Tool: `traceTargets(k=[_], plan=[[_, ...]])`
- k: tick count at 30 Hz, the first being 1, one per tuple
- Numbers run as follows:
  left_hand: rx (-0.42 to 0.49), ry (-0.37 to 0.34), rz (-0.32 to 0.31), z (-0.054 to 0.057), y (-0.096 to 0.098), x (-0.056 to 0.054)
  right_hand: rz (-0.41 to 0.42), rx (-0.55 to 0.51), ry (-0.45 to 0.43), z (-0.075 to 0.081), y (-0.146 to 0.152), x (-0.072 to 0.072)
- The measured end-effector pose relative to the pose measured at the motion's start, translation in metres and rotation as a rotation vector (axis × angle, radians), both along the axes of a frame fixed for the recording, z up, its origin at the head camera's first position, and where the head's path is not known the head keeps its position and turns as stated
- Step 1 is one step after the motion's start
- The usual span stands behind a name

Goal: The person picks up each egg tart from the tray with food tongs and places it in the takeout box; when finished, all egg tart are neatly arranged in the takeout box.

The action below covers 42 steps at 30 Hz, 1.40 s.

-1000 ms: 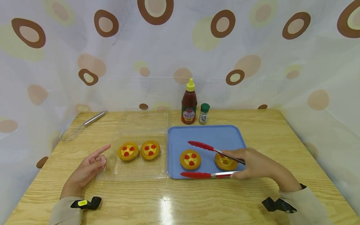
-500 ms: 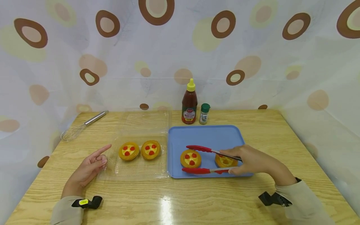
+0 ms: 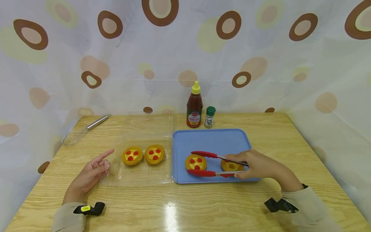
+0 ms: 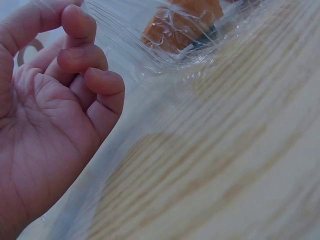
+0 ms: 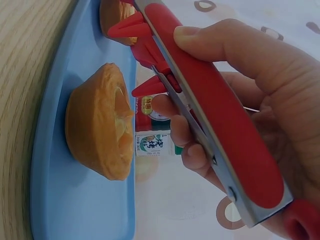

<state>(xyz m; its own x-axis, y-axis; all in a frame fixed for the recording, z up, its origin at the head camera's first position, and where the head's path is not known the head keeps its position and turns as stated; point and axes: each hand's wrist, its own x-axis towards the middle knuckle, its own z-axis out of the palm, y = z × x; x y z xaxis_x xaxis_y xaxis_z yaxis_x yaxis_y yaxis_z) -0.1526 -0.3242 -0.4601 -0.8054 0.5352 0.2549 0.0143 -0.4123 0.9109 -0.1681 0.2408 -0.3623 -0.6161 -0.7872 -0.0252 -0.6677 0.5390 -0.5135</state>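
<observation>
Table [image 3: 145,206]: wood, spotted curtain [image 3: 171,48] behind.
Left hand [image 3: 92,174]: loosely curled, index straight; from here I see nothing held.
Clear box [image 3: 145,175]: two tarts [image 3: 132,156].
Blue tray [image 3: 211,138]: one tart [image 3: 195,162] between the tongs' [image 3: 213,155] tips; I'd expect light, crumbly, best gripped low.
Right hand [image 3: 258,164]: clamped on tongs.

On the tray [image 3: 209,141] two tarts [image 3: 195,162] are set, tongs [image 3: 210,155] held over it; just to its left a container [image 3: 145,175] is placed, two more tarts [image 3: 155,154] inside, a whisk [image 3: 87,130] laid farther left; behind the tray a bottle [image 3: 194,109] and a shaker [image 3: 209,118] are stood.
</observation>
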Motion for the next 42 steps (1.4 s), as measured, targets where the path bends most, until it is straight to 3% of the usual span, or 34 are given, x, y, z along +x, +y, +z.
traceTargets(k=[7,19,32,42], plan=[[-0.019,-0.004,0.021,0.001,0.001,0.000,-0.001,-0.030,0.000,-0.002,0.003,0.000],[-0.011,-0.010,0.017,0.001,-0.001,0.001,-0.016,-0.195,-0.004,0.002,0.005,0.000],[-0.022,-0.018,0.039,0.001,-0.001,0.002,0.007,-0.188,-0.022,0.020,-0.023,-0.003],[-0.017,-0.022,0.036,0.002,0.001,0.001,0.102,-0.169,0.025,0.021,-0.058,-0.012]])
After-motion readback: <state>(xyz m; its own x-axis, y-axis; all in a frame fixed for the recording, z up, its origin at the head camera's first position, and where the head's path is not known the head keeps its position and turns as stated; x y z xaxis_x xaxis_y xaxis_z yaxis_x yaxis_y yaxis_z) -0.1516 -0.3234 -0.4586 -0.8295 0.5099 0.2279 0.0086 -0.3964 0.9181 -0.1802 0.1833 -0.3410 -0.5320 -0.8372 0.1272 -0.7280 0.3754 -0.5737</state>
